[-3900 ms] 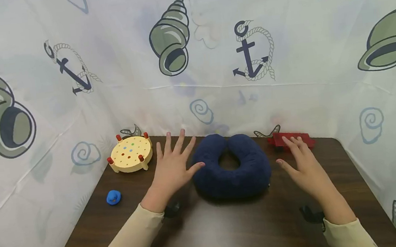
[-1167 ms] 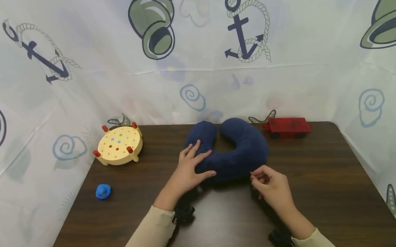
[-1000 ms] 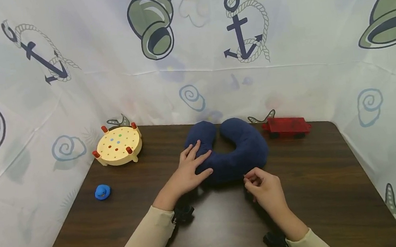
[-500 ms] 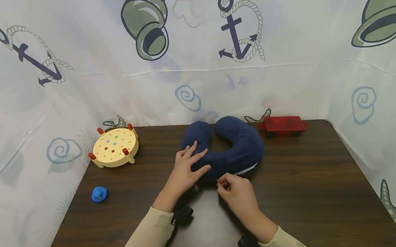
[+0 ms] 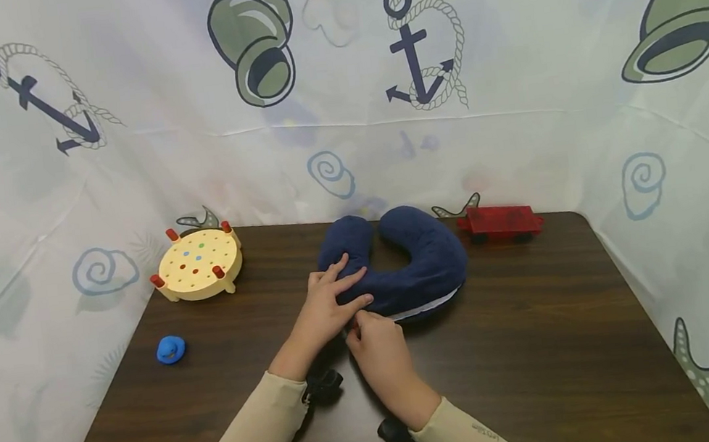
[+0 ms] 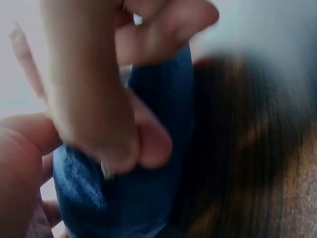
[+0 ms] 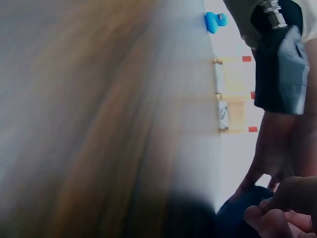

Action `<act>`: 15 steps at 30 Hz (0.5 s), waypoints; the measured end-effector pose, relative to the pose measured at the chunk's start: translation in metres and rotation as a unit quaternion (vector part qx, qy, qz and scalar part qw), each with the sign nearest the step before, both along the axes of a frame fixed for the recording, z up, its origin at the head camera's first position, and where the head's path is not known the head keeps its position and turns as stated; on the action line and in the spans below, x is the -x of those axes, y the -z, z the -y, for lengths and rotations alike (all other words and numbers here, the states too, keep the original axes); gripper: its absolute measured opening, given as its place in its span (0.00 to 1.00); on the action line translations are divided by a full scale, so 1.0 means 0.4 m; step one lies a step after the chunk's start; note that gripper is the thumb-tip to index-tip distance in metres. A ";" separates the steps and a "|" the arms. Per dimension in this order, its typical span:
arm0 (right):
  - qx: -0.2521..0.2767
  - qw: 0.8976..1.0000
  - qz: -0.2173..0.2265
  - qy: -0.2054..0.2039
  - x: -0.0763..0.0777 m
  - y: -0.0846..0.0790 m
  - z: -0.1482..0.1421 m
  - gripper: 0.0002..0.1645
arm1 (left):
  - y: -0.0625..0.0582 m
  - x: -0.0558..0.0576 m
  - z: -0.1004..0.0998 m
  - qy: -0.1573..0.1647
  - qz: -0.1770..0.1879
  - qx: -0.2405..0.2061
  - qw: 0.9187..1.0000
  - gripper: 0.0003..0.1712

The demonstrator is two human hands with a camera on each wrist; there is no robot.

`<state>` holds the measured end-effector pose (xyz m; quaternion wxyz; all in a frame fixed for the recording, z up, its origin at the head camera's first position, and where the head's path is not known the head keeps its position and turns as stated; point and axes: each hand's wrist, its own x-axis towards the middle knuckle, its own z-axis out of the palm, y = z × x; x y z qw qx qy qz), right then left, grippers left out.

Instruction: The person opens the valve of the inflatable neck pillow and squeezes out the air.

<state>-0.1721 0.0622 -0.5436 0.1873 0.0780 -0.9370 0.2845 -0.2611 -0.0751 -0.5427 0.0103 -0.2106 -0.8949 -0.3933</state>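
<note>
A navy U-shaped neck pillow (image 5: 425, 267) lies on the table with its open end away from me. My left hand (image 5: 325, 310) rests on its left side, fingers spread. At the near edge, beside the left thumb, my right hand (image 5: 381, 353) pinches a small metal zipper pull (image 6: 106, 171), mostly covered by the fingertips in the left wrist view. Along the front seam to the right of that hand, a white strip (image 5: 426, 307) shows where the zipper is parted. In the right wrist view, the right fingertips are against the pillow's edge.
Back left on the dark wooden table (image 5: 541, 360) stands a round cream toy (image 5: 200, 264) with red-tipped legs. A small blue rubber duck (image 5: 171, 349) is nearer on the left. A red toy wagon (image 5: 502, 223) sits back right, before the printed curtain.
The right hand has come to the pillow, pinched the zipper pull and drawn it leftward along the front edge, baring a white strip. My left hand has settled onto the pillow and stayed.
</note>
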 end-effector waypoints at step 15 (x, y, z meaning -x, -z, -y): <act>0.034 0.999 -0.001 0.013 0.032 0.005 0.013 0.17 | -0.010 0.001 0.002 -0.019 -0.004 0.002 1.000 0.33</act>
